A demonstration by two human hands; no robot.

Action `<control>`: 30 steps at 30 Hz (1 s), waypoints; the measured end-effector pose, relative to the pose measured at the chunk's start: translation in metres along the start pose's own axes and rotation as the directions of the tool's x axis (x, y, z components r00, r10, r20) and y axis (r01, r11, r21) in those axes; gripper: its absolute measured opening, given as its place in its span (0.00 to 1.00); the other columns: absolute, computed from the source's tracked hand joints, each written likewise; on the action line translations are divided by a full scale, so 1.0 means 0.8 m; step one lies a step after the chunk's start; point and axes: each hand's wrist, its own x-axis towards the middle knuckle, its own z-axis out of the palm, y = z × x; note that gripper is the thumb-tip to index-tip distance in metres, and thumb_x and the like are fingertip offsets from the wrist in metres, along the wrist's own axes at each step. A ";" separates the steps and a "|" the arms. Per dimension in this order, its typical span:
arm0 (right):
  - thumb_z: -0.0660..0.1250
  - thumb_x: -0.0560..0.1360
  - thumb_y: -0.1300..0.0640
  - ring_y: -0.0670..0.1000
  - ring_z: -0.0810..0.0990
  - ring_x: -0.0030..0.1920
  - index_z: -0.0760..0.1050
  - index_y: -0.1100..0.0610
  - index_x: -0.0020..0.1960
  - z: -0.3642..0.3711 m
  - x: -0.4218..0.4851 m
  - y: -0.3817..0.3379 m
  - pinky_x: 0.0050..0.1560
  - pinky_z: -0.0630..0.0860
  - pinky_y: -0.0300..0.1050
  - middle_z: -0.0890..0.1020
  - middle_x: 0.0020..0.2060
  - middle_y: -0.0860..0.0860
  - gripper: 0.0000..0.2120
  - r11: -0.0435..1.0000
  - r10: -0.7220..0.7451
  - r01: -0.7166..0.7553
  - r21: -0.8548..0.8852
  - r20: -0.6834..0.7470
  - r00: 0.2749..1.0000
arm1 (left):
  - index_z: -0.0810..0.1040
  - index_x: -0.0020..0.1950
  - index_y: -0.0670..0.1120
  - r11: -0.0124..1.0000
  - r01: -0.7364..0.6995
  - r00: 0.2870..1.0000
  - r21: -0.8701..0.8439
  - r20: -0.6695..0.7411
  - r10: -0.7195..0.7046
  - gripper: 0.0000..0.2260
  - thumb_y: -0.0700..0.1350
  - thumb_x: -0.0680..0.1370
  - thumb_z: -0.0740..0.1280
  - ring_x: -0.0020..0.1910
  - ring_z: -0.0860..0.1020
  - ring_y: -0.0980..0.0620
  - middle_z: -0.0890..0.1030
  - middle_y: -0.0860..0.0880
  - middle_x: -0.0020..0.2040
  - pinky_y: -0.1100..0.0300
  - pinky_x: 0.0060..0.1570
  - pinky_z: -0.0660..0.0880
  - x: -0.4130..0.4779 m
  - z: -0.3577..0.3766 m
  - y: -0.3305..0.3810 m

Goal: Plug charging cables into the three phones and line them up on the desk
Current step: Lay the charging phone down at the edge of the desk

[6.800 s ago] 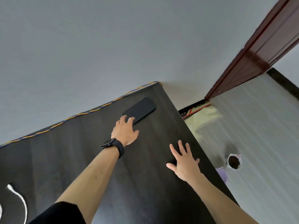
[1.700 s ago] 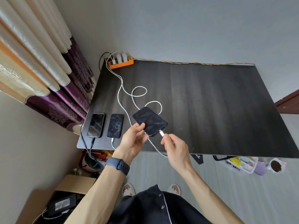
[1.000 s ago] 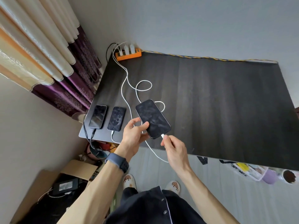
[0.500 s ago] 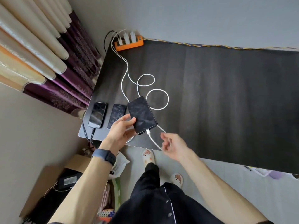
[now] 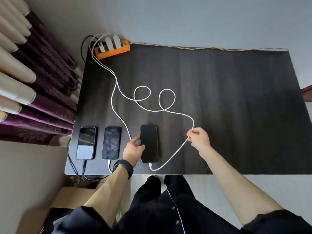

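Farther back, looped white cable trails from the orange power strip.

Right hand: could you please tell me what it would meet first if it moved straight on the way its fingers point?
Pinching the white cable, the right hand points its fingers left; it would likely meet the right edge of the rightmost phone first.
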 end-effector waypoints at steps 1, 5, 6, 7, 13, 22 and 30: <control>0.68 0.76 0.56 0.53 0.85 0.46 0.78 0.51 0.47 0.004 0.004 0.014 0.54 0.81 0.54 0.86 0.44 0.52 0.01 0.997 -0.001 -0.001 -0.080 -0.030 1.000 | 0.76 0.65 0.56 0.997 -0.008 1.000 0.074 -0.026 0.010 0.25 0.47 0.68 0.69 0.48 0.84 0.45 0.86 0.47 0.47 0.44 0.55 0.80 0.002 0.001 -0.004; 0.65 0.79 0.55 0.59 0.82 0.54 0.77 0.55 0.55 0.012 0.006 0.050 0.54 0.76 0.45 0.85 0.50 0.56 0.07 0.944 -0.025 0.004 -0.331 -0.058 0.998 | 0.72 0.72 0.49 0.951 -0.101 0.980 0.293 -0.135 0.146 0.22 0.41 0.77 0.66 0.58 0.80 0.42 0.82 0.44 0.58 0.51 0.61 0.75 -0.035 0.007 0.016; 0.65 0.79 0.56 0.59 0.81 0.54 0.76 0.56 0.57 0.013 0.005 0.055 0.52 0.75 0.45 0.84 0.51 0.56 0.08 0.928 -0.032 0.011 -0.373 -0.050 0.998 | 0.69 0.73 0.48 0.929 -0.114 0.974 0.352 -0.146 0.174 0.23 0.41 0.78 0.65 0.60 0.78 0.41 0.80 0.42 0.61 0.51 0.62 0.74 -0.037 0.012 0.015; 0.64 0.79 0.57 0.59 0.81 0.53 0.74 0.56 0.58 0.014 0.005 0.060 0.52 0.75 0.46 0.84 0.52 0.56 0.08 0.910 -0.045 0.024 -0.414 -0.040 0.998 | 0.66 0.76 0.47 0.906 -0.108 0.971 0.408 -0.153 0.185 0.25 0.42 0.78 0.65 0.62 0.77 0.40 0.77 0.42 0.64 0.50 0.62 0.72 -0.040 0.017 0.014; 0.66 0.79 0.53 0.59 0.77 0.62 0.64 0.56 0.74 0.022 -0.009 0.071 0.60 0.75 0.51 0.71 0.67 0.56 0.26 0.777 -0.189 0.188 -0.601 0.061 0.980 | 0.42 0.81 0.49 0.735 -0.011 0.966 0.678 -0.183 0.183 0.49 0.61 0.72 0.71 0.67 0.66 0.40 0.62 0.44 0.72 0.43 0.57 0.74 -0.058 0.059 0.007; 0.62 0.79 0.45 0.57 0.60 0.75 0.57 0.50 0.80 0.024 -0.025 0.090 0.66 0.74 0.53 0.57 0.80 0.52 0.32 0.477 -0.290 0.356 -0.803 0.238 0.927 | 0.41 0.81 0.48 0.564 0.005 0.965 0.826 -0.151 0.213 0.47 0.59 0.74 0.69 0.64 0.66 0.40 0.59 0.41 0.72 0.49 0.53 0.76 -0.049 0.062 0.003; 0.61 0.80 0.42 0.54 0.54 0.80 0.56 0.43 0.80 0.010 -0.029 0.082 0.70 0.71 0.54 0.52 0.82 0.47 0.31 0.572 -0.238 0.413 -0.709 0.338 0.910 | 0.41 0.81 0.48 0.514 0.001 0.961 0.858 -0.144 0.238 0.48 0.63 0.74 0.68 0.69 0.64 0.41 0.57 0.42 0.75 0.48 0.61 0.72 -0.044 0.053 -0.003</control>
